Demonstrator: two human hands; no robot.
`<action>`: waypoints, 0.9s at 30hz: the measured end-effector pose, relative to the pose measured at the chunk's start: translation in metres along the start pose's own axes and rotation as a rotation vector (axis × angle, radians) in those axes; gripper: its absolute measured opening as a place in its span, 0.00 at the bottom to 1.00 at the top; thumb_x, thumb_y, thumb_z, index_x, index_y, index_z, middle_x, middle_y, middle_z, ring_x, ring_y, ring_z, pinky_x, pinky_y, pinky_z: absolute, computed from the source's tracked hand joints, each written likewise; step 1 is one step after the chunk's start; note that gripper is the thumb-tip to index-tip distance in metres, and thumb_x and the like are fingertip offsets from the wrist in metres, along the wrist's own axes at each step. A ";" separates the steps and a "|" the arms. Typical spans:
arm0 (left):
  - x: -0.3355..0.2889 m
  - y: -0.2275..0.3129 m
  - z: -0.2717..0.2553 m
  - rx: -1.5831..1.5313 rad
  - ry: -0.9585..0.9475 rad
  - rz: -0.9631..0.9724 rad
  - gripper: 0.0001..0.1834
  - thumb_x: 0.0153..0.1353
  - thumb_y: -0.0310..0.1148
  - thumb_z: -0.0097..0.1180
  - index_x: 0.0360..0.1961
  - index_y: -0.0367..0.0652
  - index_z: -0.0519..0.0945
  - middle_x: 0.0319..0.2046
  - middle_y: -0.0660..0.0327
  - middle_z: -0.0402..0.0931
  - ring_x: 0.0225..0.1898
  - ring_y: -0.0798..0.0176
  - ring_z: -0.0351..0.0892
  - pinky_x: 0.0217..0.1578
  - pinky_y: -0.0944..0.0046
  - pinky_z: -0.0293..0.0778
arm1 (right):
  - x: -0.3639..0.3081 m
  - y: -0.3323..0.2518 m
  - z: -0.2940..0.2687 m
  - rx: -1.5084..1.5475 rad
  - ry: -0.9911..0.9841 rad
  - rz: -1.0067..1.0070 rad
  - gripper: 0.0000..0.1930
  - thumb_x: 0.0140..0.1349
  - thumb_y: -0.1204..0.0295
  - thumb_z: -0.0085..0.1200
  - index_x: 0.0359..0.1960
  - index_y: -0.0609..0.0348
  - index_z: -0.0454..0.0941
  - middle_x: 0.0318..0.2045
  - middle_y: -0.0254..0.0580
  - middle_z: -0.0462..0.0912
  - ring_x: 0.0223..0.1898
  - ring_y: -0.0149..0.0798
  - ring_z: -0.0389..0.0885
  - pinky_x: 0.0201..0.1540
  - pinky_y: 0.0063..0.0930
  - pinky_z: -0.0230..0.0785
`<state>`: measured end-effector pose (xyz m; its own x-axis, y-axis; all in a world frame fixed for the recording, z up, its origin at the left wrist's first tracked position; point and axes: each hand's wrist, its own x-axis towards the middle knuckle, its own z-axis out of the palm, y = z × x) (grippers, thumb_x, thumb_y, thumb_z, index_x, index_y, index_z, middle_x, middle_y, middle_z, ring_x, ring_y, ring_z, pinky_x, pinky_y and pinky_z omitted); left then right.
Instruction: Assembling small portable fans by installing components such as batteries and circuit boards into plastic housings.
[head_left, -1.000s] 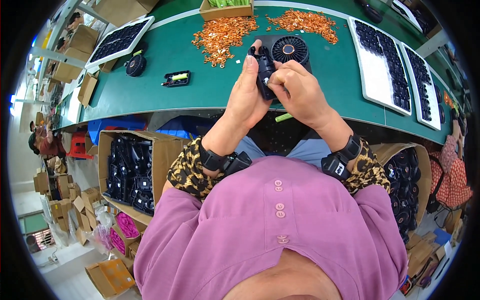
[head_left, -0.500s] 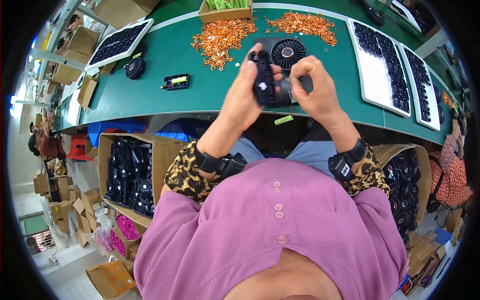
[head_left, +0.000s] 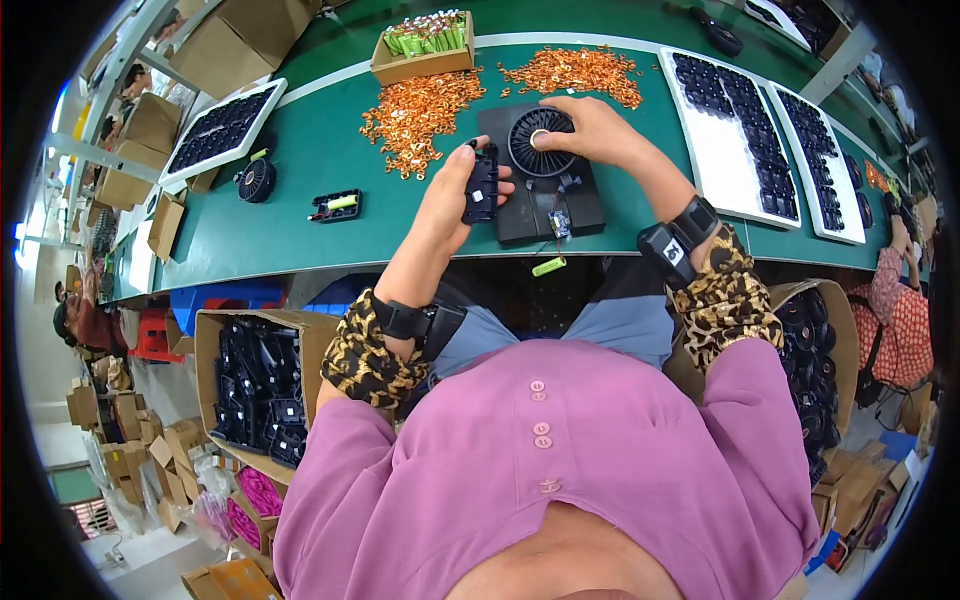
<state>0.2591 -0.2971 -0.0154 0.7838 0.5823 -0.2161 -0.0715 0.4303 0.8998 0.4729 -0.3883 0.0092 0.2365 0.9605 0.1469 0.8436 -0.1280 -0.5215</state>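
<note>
A black plastic handle shell is gripped in my left hand, its hollow side facing my right. My right hand holds the round black fan head by its right side, one finger at the upper rim and another at the centre. The fan head lies on a dark block. Below it, thin wires lead to a small circuit board on the block. A green battery cell hangs past the table's front edge.
Copper-coloured rings lie in two piles behind my hands, near a carton of green cells. White trays of black parts stand at right. Left are another shell with a cell and a fan head. Boxes of parts flank me.
My right hand has moved up from beside the shell onto the fan head. My left hand has shifted slightly left and down with the shell, uncovering the circuit board.
</note>
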 end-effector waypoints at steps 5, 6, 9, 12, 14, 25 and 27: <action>-0.002 0.013 -0.008 -0.070 -0.005 0.056 0.24 0.67 0.45 0.35 0.57 0.41 0.64 0.37 0.51 0.77 0.35 0.59 0.79 0.36 0.63 0.75 | -0.027 -0.026 -0.029 0.546 -0.098 0.035 0.34 0.42 0.70 0.66 0.55 0.57 0.68 0.48 0.39 0.74 0.45 0.33 0.75 0.48 0.25 0.68; -0.003 0.014 -0.008 -0.043 -0.022 0.108 0.26 0.68 0.49 0.34 0.55 0.41 0.67 0.36 0.52 0.77 0.35 0.61 0.79 0.35 0.66 0.74 | -0.037 -0.037 -0.038 0.681 -0.107 -0.113 0.34 0.42 0.71 0.65 0.55 0.59 0.69 0.47 0.39 0.74 0.46 0.32 0.75 0.50 0.24 0.67; -0.006 0.021 0.017 0.021 0.054 0.111 0.29 0.67 0.55 0.33 0.52 0.41 0.69 0.36 0.54 0.78 0.34 0.65 0.79 0.33 0.68 0.75 | -0.053 -0.057 -0.054 0.822 -0.059 -0.239 0.32 0.43 0.74 0.64 0.55 0.58 0.69 0.44 0.38 0.75 0.45 0.30 0.75 0.50 0.23 0.67; -0.008 0.016 0.039 0.059 -0.032 0.197 0.33 0.65 0.60 0.28 0.47 0.41 0.72 0.35 0.57 0.78 0.32 0.68 0.79 0.33 0.69 0.75 | -0.057 -0.072 -0.061 0.884 0.031 -0.214 0.30 0.45 0.76 0.64 0.54 0.57 0.71 0.41 0.36 0.77 0.43 0.28 0.75 0.49 0.22 0.68; -0.011 0.020 0.050 0.042 -0.152 0.248 0.36 0.64 0.62 0.25 0.46 0.41 0.72 0.34 0.58 0.78 0.31 0.68 0.78 0.35 0.69 0.75 | -0.053 -0.072 -0.063 0.823 0.155 -0.276 0.27 0.48 0.76 0.64 0.53 0.58 0.72 0.39 0.34 0.78 0.42 0.26 0.75 0.47 0.20 0.69; -0.030 0.005 0.066 0.064 -0.342 0.177 0.27 0.66 0.52 0.39 0.50 0.36 0.67 0.38 0.55 0.75 0.38 0.64 0.76 0.40 0.67 0.72 | -0.050 -0.052 -0.051 0.991 0.366 -0.175 0.25 0.49 0.75 0.64 0.52 0.60 0.73 0.38 0.37 0.80 0.39 0.27 0.77 0.45 0.20 0.70; -0.029 0.005 0.063 0.030 -0.356 0.136 0.25 0.65 0.46 0.45 0.52 0.35 0.64 0.40 0.56 0.74 0.41 0.64 0.75 0.42 0.66 0.71 | -0.050 -0.050 -0.046 1.022 0.385 -0.165 0.25 0.49 0.75 0.64 0.51 0.61 0.73 0.39 0.37 0.80 0.40 0.28 0.77 0.46 0.21 0.70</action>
<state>0.2744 -0.3556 0.0188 0.9341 0.3539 0.0468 -0.1758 0.3420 0.9231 0.4413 -0.4418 0.0669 0.4423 0.7828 0.4377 0.1243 0.4298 -0.8943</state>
